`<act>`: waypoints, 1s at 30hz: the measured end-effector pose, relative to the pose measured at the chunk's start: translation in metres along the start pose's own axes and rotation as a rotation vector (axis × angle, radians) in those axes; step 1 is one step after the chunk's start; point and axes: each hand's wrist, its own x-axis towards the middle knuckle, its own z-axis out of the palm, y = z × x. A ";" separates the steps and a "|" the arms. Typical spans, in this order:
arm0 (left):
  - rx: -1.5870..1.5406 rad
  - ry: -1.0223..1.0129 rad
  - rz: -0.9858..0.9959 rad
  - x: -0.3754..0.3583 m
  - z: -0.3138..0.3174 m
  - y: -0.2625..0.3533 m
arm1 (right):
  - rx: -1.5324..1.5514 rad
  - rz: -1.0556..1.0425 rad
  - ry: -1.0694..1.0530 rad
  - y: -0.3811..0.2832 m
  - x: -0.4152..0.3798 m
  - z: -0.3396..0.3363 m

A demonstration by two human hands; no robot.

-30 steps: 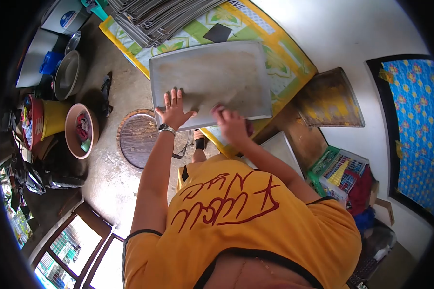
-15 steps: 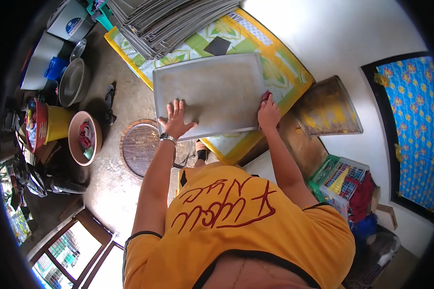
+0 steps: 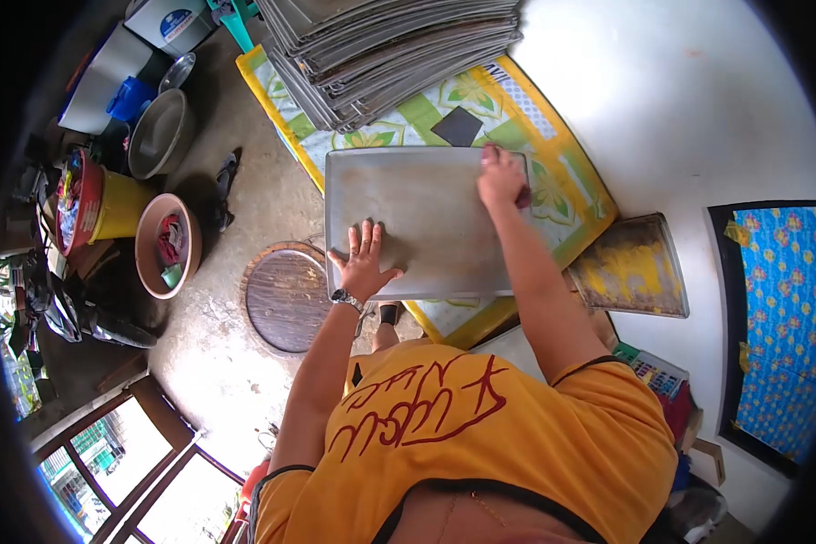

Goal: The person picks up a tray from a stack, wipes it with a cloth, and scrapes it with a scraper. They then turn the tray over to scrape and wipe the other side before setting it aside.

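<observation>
The patterned-cloth table (image 3: 567, 172) lies beneath both hands; the stack of metal trays (image 3: 394, 59) rises beyond the left hand. Under the palms is the flat metal tray (image 3: 431, 213). The left hand (image 3: 363, 267) presses its near-left part, fingers spread. Near its far-right corner, the right hand (image 3: 500, 184), fingers bent, grips the dark red cloth (image 3: 524, 197). Just beyond that grip sits the dark square (image 3: 457, 128).

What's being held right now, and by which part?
The right hand holds a dark red cloth by its middle, its ends showing; the left hand holds nothing, spread flat on the metal tray.
</observation>
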 end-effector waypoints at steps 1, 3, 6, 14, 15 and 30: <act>0.002 -0.008 -0.007 -0.002 0.000 0.000 | 0.016 -0.124 0.001 -0.021 -0.010 0.004; 0.011 -0.016 -0.011 -0.001 -0.003 0.002 | 0.044 -0.293 -0.006 -0.035 -0.022 0.000; 0.034 -0.032 -0.023 0.000 -0.003 0.003 | 0.025 -0.290 -0.035 -0.022 -0.016 -0.010; 0.014 -0.013 -0.014 -0.001 -0.001 0.002 | 0.157 0.129 -0.199 0.065 0.054 -0.036; 0.011 -0.011 -0.017 -0.001 -0.002 0.003 | 0.173 0.089 -0.194 0.059 0.055 -0.048; 0.001 -0.011 -0.008 0.000 -0.001 0.001 | 0.618 0.213 -0.715 0.087 0.113 -0.018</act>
